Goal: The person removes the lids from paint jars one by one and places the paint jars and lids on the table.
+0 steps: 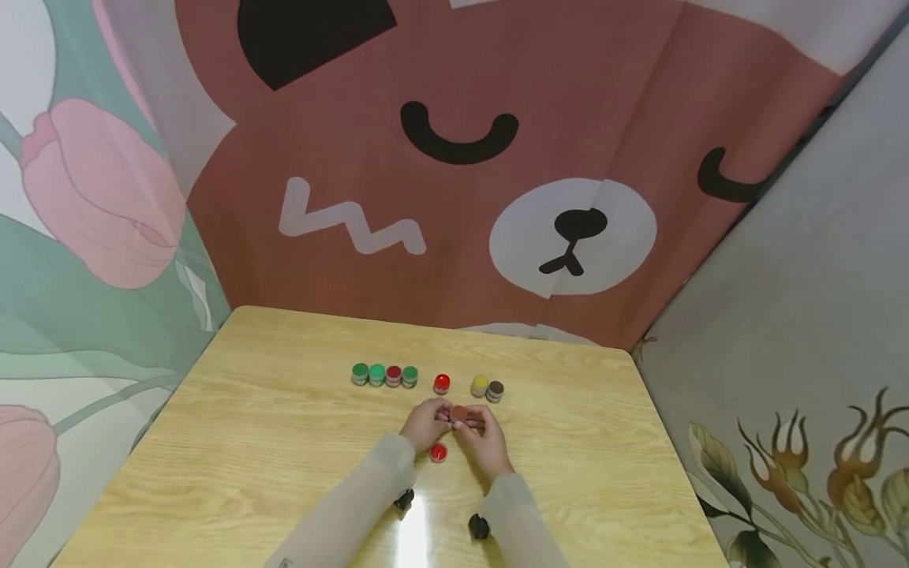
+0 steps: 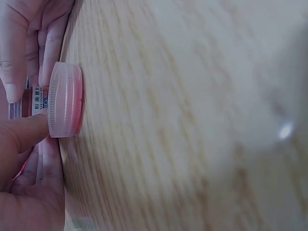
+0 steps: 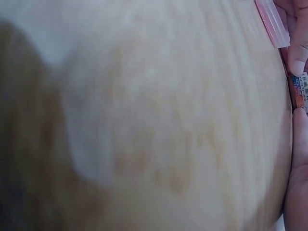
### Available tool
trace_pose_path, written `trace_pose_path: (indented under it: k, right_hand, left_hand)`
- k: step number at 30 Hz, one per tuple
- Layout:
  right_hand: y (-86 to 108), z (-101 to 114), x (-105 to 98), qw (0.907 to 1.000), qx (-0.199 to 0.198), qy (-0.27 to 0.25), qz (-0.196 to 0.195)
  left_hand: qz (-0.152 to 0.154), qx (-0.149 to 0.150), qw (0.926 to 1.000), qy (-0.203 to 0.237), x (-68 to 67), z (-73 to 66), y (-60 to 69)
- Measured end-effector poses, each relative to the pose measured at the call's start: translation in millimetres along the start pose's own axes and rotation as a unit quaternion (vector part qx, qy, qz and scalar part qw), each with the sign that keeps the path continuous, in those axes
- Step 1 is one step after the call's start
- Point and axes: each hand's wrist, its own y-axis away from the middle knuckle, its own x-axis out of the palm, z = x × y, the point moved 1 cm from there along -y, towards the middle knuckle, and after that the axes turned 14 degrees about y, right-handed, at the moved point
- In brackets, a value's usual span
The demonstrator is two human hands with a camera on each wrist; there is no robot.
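The wood-grain table (image 1: pixel 604 442) carries seven jars (image 1: pixel 394 376) — and a red lid (image 1: pixel 438 453).

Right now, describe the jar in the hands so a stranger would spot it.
On the wooden table, find the left hand and right hand close together. Between them is a small jar with a reddish-brown top. Unlike the other jars, standing farther back, it alone is held.

The wood-grained table (image 1: pixel 248 434) looks smooth with a glossy shine on its near side, the near lid (image 2: pixel 65 100) is ribbed, translucent plastic, and the far curtain (image 1: pixel 319 142) is matt, lightly creased cloth.
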Motion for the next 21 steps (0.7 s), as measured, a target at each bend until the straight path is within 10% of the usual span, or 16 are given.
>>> trace_pose_path:
  k: [21]
  right_hand:
    - [-13.5,-37.4,11.9,0.9996,-0.012,0.019,-0.014]
  left_hand:
    - [-0.002,0.002,0.9999,-0.017,0.1,0.1,1.2]
